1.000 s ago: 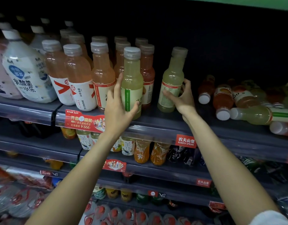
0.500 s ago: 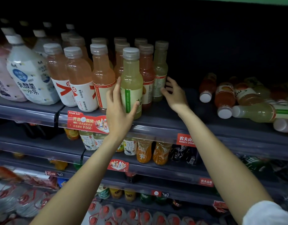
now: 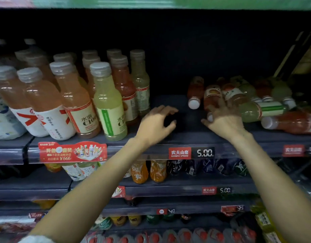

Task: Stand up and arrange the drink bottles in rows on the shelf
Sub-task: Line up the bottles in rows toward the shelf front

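Your left hand [image 3: 155, 122] loosely curled, holding nothing, right of the yellow-green bottle [image 3: 110, 104] | your right hand [image 3: 224, 118] spread over a fallen orange bottle [image 3: 212, 97] on the shelf [image 3: 186, 137]

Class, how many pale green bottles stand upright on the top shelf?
2. The front green bottle stands at the front row's right end; the rear green bottle stands behind it, at the group's right edge. Others may be hidden.

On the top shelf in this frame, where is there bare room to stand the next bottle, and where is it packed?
One bare patch of shelf lies between the standing bottles, ending at the pale green bottle at the back, and the heap of fallen bottles. The left hand hovers over it; the right hand reaches into the heap. Left of the patch and the far right are crowded.
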Demonstrator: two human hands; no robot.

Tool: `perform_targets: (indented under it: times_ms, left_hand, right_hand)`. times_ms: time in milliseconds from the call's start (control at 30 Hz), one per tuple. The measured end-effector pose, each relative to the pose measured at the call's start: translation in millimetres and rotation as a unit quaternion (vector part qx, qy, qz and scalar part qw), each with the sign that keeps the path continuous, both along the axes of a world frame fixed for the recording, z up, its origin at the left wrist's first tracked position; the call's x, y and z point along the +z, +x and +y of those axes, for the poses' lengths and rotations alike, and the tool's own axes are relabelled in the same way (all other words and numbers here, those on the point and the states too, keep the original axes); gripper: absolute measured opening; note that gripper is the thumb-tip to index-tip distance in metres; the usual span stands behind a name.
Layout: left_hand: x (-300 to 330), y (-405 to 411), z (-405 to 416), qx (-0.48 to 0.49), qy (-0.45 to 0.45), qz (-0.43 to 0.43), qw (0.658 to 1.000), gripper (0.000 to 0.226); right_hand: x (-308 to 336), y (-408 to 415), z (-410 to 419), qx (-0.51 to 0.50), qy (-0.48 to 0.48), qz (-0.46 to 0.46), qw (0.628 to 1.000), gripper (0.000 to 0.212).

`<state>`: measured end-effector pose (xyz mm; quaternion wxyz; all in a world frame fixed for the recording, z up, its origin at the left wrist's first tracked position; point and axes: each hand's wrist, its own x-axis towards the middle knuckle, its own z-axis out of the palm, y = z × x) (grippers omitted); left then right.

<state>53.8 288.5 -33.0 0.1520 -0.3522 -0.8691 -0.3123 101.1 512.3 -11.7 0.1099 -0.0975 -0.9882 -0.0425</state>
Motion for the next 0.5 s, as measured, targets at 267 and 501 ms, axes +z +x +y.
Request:
perform_targets:
  times_ms: [267,501]
  left_hand:
    - [12.1,-0.2,98.8,-0.047,-0.056,-0.214,0.974,0.083]
    - [10.8,0.4,109.2,0.028,-0.030,-0.172,0.984,0.063]
  right_hand:
    - [4.2,31.5,26.4,0.068,-0.237,0.079,0.966,0.059]
    - [-10.3,28.8,38.7,0.116,-0.164,0.051,0.978,0.062]
